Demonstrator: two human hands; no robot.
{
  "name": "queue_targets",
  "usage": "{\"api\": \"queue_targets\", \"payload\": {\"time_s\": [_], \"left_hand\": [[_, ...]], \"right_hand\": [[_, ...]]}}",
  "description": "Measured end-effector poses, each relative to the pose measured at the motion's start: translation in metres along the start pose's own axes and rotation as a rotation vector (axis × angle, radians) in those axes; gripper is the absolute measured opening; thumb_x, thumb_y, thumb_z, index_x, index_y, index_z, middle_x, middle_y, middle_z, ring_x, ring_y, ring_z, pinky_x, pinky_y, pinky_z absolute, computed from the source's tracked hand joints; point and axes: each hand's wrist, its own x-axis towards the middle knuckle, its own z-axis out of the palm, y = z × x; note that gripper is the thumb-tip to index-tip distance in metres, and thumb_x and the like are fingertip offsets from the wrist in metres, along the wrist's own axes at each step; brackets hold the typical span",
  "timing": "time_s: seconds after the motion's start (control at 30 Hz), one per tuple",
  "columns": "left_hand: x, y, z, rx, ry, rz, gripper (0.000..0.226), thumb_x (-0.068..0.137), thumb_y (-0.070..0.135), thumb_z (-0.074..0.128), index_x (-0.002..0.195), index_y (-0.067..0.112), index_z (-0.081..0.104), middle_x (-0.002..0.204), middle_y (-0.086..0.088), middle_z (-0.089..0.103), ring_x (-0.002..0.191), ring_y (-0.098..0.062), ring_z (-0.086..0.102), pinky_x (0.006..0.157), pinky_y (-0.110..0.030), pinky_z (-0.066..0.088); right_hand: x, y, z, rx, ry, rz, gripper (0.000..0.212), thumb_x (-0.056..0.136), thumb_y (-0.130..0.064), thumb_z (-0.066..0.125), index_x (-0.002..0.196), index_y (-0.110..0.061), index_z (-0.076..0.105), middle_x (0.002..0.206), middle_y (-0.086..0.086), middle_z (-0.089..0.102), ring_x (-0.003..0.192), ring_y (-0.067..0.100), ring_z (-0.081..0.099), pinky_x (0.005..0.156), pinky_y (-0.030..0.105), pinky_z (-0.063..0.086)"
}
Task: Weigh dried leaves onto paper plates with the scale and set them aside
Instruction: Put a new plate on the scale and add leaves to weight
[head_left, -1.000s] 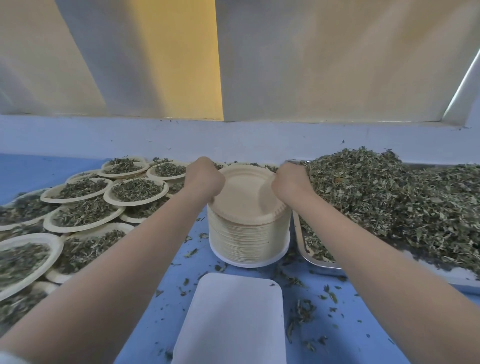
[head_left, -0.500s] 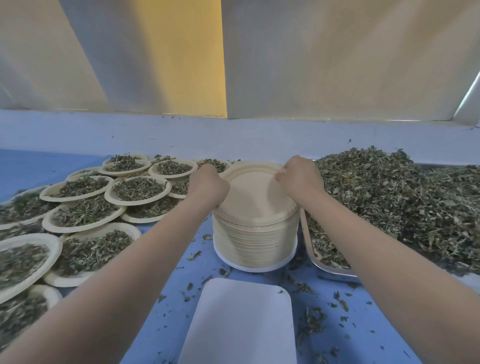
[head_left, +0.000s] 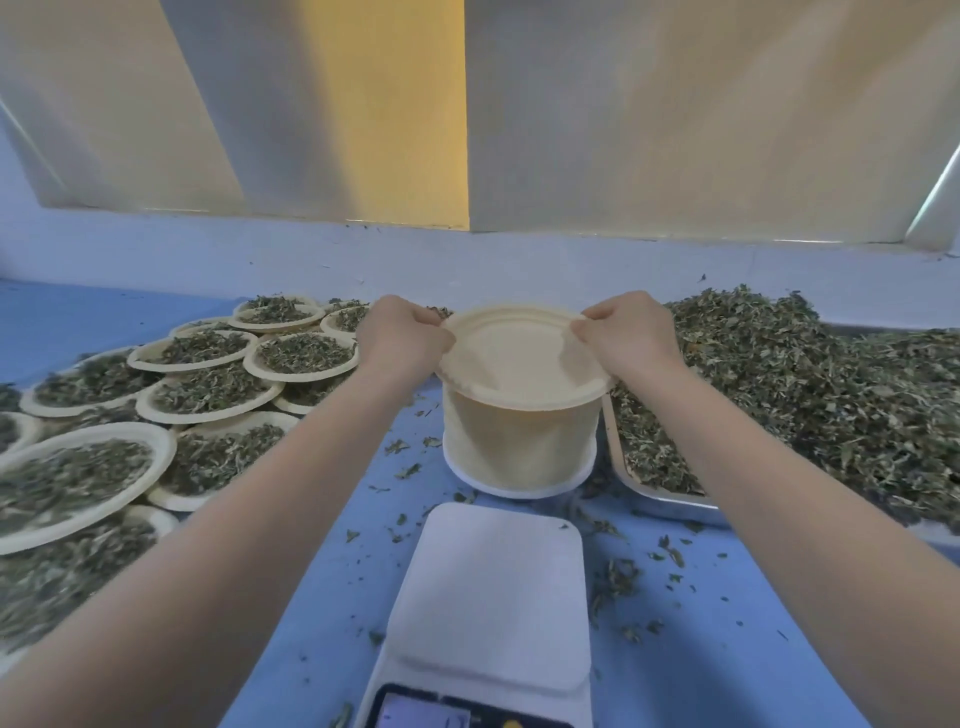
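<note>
A cream paper plate (head_left: 519, 358) tilts above the tall stack of paper plates (head_left: 519, 447) in the middle of the blue table. My left hand (head_left: 402, 338) pinches its left rim and my right hand (head_left: 626, 335) pinches its right rim. The white scale (head_left: 493, 592) lies nearer to me with a bare platform; its display sits at the bottom edge. A big heap of dried leaves (head_left: 810, 395) fills a metal tray (head_left: 670, 501) on the right.
Several leaf-filled paper plates (head_left: 187, 395) overlap across the left half of the table. Loose leaf bits are scattered on the blue surface around the scale. A pale wall ledge (head_left: 467, 260) runs behind everything.
Both hands worked the top plate's rim, and it now stands lifted and tilted off the stack. The view has dipped, bringing the scale's display into sight.
</note>
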Motion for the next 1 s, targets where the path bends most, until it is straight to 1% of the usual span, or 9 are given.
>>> {"api": "queue_targets", "payload": {"time_s": [0.1,0.17,0.2,0.27,0.33,0.43,0.73,0.83,1.0], "left_hand": [[-0.028,-0.003,-0.027,-0.035,-0.007,0.009,0.019,0.077,-0.001,0.068,0.066,0.014,0.067,0.072,-0.007,0.061,0.059,-0.023,0.052,0.052,-0.026,0.051],[-0.05,-0.013,-0.043,-0.04,-0.031,-0.002,0.017,0.075,0.002,0.072,0.066,0.017,0.069,0.076,-0.01,0.068,0.063,-0.027,0.06,0.061,-0.035,0.057],[-0.062,-0.02,-0.049,-0.057,-0.045,-0.021,0.013,0.074,0.004,0.073,0.071,0.016,0.071,0.08,-0.009,0.07,0.071,-0.028,0.064,0.068,-0.037,0.058],[-0.086,-0.035,-0.057,-0.076,-0.069,-0.068,0.014,0.074,0.006,0.075,0.087,0.011,0.073,0.083,-0.003,0.07,0.072,-0.021,0.064,0.055,-0.023,0.053],[-0.106,-0.053,-0.057,-0.102,-0.096,-0.126,0.023,0.075,0.006,0.076,0.097,0.006,0.071,0.089,-0.006,0.07,0.078,-0.02,0.066,0.064,-0.023,0.055],[-0.131,-0.072,-0.047,-0.124,-0.098,-0.189,0.02,0.076,0.008,0.075,0.095,0.007,0.069,0.09,-0.009,0.071,0.086,-0.025,0.067,0.087,-0.039,0.054],[-0.134,-0.104,-0.021,-0.079,-0.043,-0.183,0.011,0.082,0.026,0.071,0.091,0.022,0.067,0.092,0.004,0.069,0.095,-0.018,0.064,0.094,-0.04,0.048],[-0.138,-0.112,-0.017,-0.114,0.028,-0.13,0.006,0.085,0.038,0.064,0.086,0.032,0.064,0.09,0.018,0.064,0.101,-0.011,0.06,0.094,-0.034,0.046],[-0.138,-0.121,-0.021,-0.316,-0.018,-0.231,0.009,0.087,0.052,0.053,0.087,0.044,0.058,0.118,0.01,0.061,0.114,-0.015,0.054,0.103,-0.045,0.041]], "right_hand": [[-0.032,-0.005,-0.012,0.06,-0.011,-0.024,0.032,0.082,-0.007,0.059,0.108,0.01,0.061,0.116,0.027,0.057,0.103,0.039,0.06,0.081,0.049,0.052],[-0.058,-0.001,-0.015,0.124,-0.015,-0.029,0.029,0.079,-0.009,0.063,0.101,0.009,0.064,0.111,0.025,0.06,0.085,0.032,0.067,0.053,0.023,0.044],[-0.072,0.004,-0.014,0.143,-0.028,-0.027,0.026,0.079,-0.011,0.064,0.098,0.007,0.067,0.108,0.022,0.063,0.086,0.03,0.067,0.079,0.037,0.037],[-0.101,0.013,-0.011,0.127,-0.074,-0.021,0.018,0.08,-0.017,0.066,0.087,-0.003,0.075,0.1,0.007,0.072,0.086,0.016,0.065,0.056,0.006,0.045],[-0.124,0.022,-0.008,0.034,-0.134,-0.022,0.015,0.081,-0.023,0.064,0.079,-0.012,0.075,0.09,-0.005,0.074,0.079,0.01,0.065,0.057,0.009,0.045],[-0.143,0.031,-0.001,-0.09,-0.15,-0.008,0.022,0.084,-0.023,0.059,0.087,-0.008,0.074,0.091,0.008,0.073,0.082,0.016,0.064,0.067,0.024,0.048],[-0.148,0.055,0.026,-0.184,-0.178,0.032,0.032,0.089,-0.026,0.05,0.101,-0.002,0.068,0.1,0.016,0.069,0.093,0.031,0.062,0.072,0.04,0.052],[-0.149,0.062,0.028,-0.021,-0.213,0.115,0.041,0.091,-0.052,0.042,0.103,-0.022,0.067,0.095,-0.002,0.066,0.087,0.018,0.057,0.058,0.028,0.04],[-0.152,0.066,0.03,0.387,-0.258,0.34,0.06,0.08,-0.072,0.039,0.121,-0.032,0.058,0.121,-0.01,0.061,0.116,0.016,0.053,0.087,0.034,0.041]]}}
